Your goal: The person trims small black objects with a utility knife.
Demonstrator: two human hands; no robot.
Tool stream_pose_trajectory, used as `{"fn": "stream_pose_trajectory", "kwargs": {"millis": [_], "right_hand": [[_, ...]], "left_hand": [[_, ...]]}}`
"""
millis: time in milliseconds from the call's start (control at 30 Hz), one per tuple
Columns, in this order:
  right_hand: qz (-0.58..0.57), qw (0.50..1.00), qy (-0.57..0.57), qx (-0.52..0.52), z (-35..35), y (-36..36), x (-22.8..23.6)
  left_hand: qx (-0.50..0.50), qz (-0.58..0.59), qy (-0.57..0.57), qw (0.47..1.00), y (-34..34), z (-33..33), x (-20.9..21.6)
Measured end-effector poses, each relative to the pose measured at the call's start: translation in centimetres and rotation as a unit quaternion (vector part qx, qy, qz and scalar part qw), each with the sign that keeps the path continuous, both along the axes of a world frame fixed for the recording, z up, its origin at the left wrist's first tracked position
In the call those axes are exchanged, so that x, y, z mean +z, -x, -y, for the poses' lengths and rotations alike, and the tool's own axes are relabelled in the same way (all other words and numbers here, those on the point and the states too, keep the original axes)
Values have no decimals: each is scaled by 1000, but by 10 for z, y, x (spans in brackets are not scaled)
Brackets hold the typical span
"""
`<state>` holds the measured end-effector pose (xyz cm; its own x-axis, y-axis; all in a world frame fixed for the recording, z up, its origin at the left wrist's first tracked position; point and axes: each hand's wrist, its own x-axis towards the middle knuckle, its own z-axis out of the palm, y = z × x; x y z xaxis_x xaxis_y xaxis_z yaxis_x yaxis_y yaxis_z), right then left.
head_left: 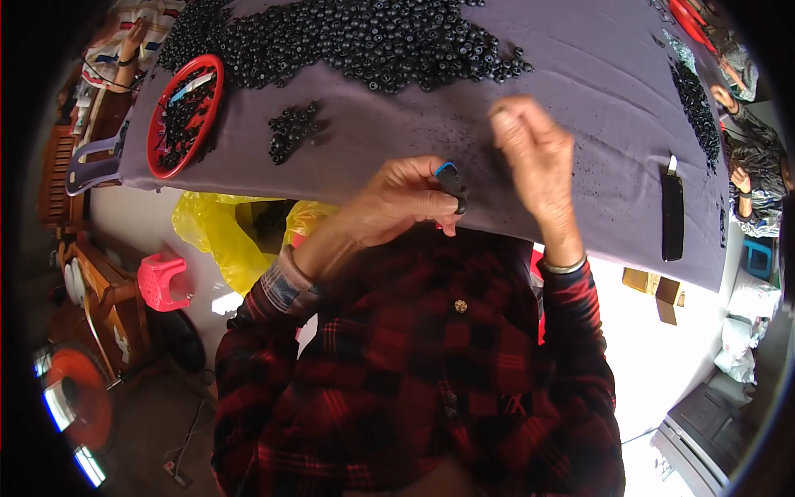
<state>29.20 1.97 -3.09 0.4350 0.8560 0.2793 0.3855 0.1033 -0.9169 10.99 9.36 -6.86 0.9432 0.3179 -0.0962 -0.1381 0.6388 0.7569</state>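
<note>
Near the front edge of the purple-grey cloth, my left hand [406, 199] is closed in a pinch. Between its thumb and fingers sits a small black rounded piece [461, 204]. A black sleeve-like cover with a blue rim [450, 174] shows at the index finger, partly hidden. My right hand [534, 137] is raised over the cloth to the right, apart from the left, its fingers curled together and blurred; whatever they hold cannot be made out. Beyond the hands spreads a large heap of black, round, bead-like pieces [397, 45]. A small cluster of them [292, 131] lies nearer, left of my hands.
A red basket [155, 137] with black bits and a light-blue-handled tool stands at the left table edge. A black elongated object [672, 217] lies at the right. Yellow plastic bag [207, 232] and pink stool [162, 282] are below left. Other people sit at both sides.
</note>
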Motion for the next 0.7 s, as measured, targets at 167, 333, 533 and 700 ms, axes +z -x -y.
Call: {"fn": "stream_pose_trajectory", "kwargs": {"millis": [167,333,533,700], "right_hand": [[100,994,23,47,7,-10,-3],[140,978,34,148,9,8,17],[39,976,47,207,12,26,10],[-140,947,98,271,12,32,13]], "left_hand": [[51,30,28,998,2,-20,-6],[40,43,67,996,0,-24,-9],[-30,29,62,997,4,-20,-6],[-72,77,134,985,8,-14,-8]]}}
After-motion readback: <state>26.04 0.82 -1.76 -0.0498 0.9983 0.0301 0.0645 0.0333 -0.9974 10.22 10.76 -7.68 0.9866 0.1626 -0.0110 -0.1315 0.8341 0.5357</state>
